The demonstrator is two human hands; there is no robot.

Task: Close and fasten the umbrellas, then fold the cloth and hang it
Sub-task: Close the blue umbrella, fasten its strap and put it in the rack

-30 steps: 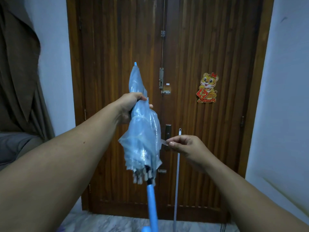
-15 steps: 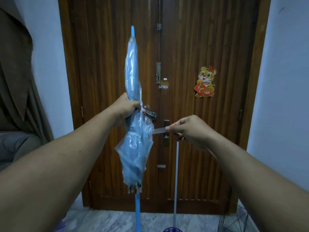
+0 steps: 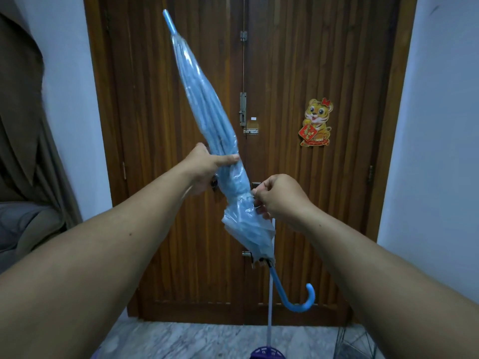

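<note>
Two bare forearms reach in from the lower corners, with no sleeves in view. The left hand (image 3: 204, 167) and right hand (image 3: 280, 196) are bare too: no rings, watch, bracelets or gloves. Fingernails are short and unpainted. A few small moles dot the forearms.

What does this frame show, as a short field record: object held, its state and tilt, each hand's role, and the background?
object: translucent light-blue plastic umbrella with a curved blue handle
state: canopy closed and gathered around the shaft
tilt: tip up-left, handle down-right
left hand: grip around the canopy near its middle
right hand: fingers pinched at the canopy lower down; strap not clearly visible
background: dark brown slatted wooden door with an orange tiger sticker
floor: grey marbled tiles
</note>
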